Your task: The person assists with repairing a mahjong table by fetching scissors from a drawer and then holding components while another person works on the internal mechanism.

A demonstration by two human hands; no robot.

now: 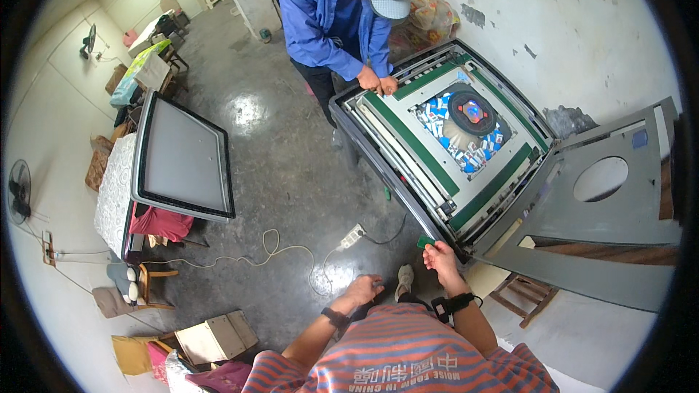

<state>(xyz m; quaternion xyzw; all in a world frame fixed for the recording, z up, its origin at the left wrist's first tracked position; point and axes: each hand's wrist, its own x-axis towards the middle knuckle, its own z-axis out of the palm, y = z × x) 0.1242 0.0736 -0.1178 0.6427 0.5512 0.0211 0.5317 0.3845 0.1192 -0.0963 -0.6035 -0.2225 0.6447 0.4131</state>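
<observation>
In front of me on the right stands an opened automatic mahjong table (pixel 429 191), its inner frame showing. Blue-and-white tiles (pixel 475 156) lie around a round dark centre unit (pixel 472 110). At the table's near corner, my right hand (pixel 443 258) pinches a small green flat piece (pixel 425 241); its exact kind is unclear. My left hand (pixel 362 290) hovers before my body, away from the table. Its fingers are curled, and whatever they may hold is too small to make out.
Across the table a person in a blue jacket (pixel 313 11) has both hands on its far-left edge. A grey panel (pixel 593 182) leans at the right. A white power strip (pixel 352 236) and its cable lie on the floor. A framed tabletop (pixel 186 156) stands left; a wooden stool (pixel 523 297) is nearby.
</observation>
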